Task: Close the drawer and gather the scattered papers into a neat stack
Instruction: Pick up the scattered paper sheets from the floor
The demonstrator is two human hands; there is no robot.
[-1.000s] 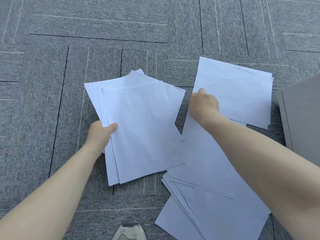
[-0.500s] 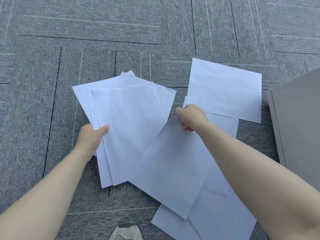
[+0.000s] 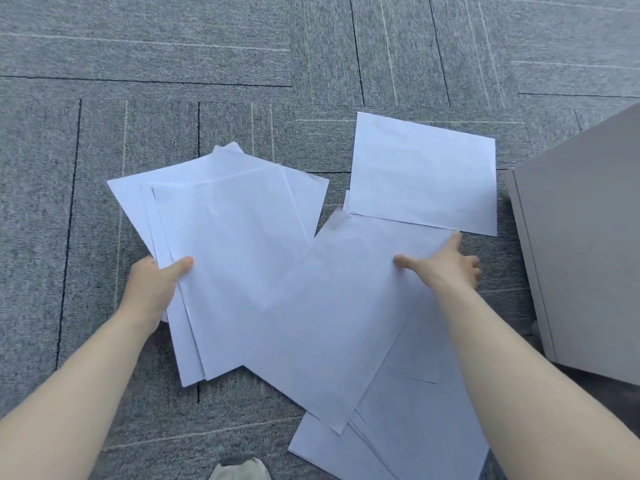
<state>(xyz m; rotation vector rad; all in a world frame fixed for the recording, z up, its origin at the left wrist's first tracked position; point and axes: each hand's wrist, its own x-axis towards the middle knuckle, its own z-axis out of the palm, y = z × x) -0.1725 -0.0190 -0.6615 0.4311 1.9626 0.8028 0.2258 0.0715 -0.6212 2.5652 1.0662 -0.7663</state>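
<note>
Nearest, loose sheets (image 3: 415,431) fanned on the carpet (image 3: 104,150). Left hand (image 3: 152,289) pinching the gathered stack (image 3: 235,258); right hand (image 3: 446,268) spread, reaching for the far sheet (image 3: 422,174). Best slid flat onto the stack, edges squared.

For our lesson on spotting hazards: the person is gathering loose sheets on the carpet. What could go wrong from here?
1. The left hand pinches its fanned bundle by one edge; sheets may slip out.
2. The tilted sheet under the right hand could crease if dragged across the carpet.
</note>
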